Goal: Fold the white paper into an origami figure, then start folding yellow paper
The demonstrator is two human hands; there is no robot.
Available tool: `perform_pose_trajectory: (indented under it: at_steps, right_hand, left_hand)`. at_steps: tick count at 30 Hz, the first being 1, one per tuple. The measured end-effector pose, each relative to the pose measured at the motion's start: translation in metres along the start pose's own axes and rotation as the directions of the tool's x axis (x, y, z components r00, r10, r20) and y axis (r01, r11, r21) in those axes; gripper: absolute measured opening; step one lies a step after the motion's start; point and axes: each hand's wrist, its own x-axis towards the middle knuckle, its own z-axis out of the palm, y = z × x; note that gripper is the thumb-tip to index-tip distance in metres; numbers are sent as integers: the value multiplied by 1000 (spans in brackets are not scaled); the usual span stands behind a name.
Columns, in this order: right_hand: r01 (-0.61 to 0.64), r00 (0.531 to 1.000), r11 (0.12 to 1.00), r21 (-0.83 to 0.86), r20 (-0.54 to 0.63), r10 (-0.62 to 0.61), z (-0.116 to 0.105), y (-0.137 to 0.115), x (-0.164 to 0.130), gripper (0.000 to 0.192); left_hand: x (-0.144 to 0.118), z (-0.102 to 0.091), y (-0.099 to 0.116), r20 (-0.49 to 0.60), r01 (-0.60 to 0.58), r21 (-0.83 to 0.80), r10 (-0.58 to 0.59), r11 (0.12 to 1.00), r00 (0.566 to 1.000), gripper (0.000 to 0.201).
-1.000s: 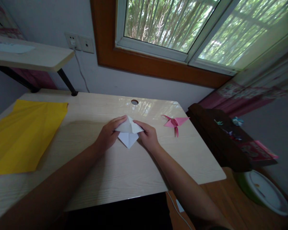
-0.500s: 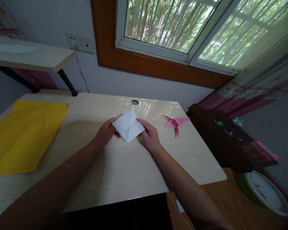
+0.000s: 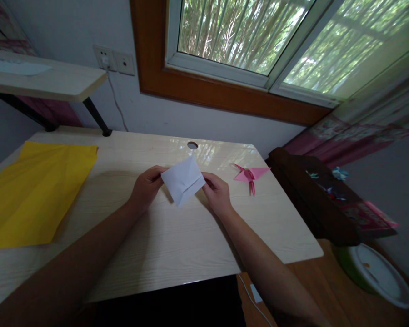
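Observation:
Between my hands is a folded white sheet of paper (image 3: 183, 180), roughly square, with a crease and a folded edge across its lower right. My left hand (image 3: 147, 187) pinches its left corner. At the opposite corner, my right hand (image 3: 217, 191) grips the paper between thumb and fingers. The paper is held over the desk; some fingertips are hidden behind it. To the right of my right hand lies a pink origami crane (image 3: 251, 174) on the desktop.
A large creased sheet of yellow paper (image 3: 37, 195) covers the left of the pale wooden desk (image 3: 177, 254). A raised shelf (image 3: 64, 84) stands at the back left. The desk has a round cable hole (image 3: 192, 145) near the wall. A dark cabinet (image 3: 293, 195) adjoins on the right.
The white paper has turned and tilted slightly between my hands. My right hand has shifted a little to the right and down along its corner.

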Motion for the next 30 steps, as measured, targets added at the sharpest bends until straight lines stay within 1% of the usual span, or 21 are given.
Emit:
perform_pose_trajectory:
  at_steps: [4,7,10,13,16,18,20,22,24,27,29,30]
  right_hand:
    - [51,999,998,48,10,-52,-2,-2,1,21]
    - [133,991,989,59,-2,-133,-3,-4,1,24]
    - [251,968,968,-13,-6,-251,-5,-9,1,31]
    - [354,935,932,-76,16,-354,-6,-15,-1,39]
    - [405,914,908,-104,36,-403,-7,-20,-3,46]
    - [415,910,902,-121,40,-414,-8,-21,-3,49]
    - [417,908,899,-135,37,-416,-10,-21,-3,52]
    - [414,910,898,-149,31,-414,-11,-20,-2,54]
    - [409,911,897,-167,23,-411,-12,-17,-1,53]
    - [401,913,894,-202,13,-407,-13,-14,0,50]
    - [400,913,889,-222,17,-407,-12,-13,0,48]
    - [400,914,887,-230,23,-406,-12,-12,0,48]
  left_hand:
    - [0,-1,-1,6,-61,-44,61,997,998,17]
    - [-1,-1,-2,29,-92,-110,96,990,995,20]
    - [-2,-2,-5,43,-99,-199,110,975,993,31]
    - [-3,-3,-8,58,-90,-333,115,939,992,42]
    - [-4,-5,-8,83,-114,-377,157,919,984,42]
    - [-5,-6,-6,103,-163,-337,208,927,973,41]
    - [-6,-7,-2,143,-224,-269,269,937,952,44]
    - [-7,-7,1,195,-297,-172,328,939,924,49]
    - [-7,-8,4,233,-392,-38,390,919,891,53]
    - [-6,-9,6,278,-551,163,497,819,822,57]
    - [-6,-10,7,305,-622,241,550,745,777,57]
    - [-6,-10,7,315,-643,266,566,718,762,57]
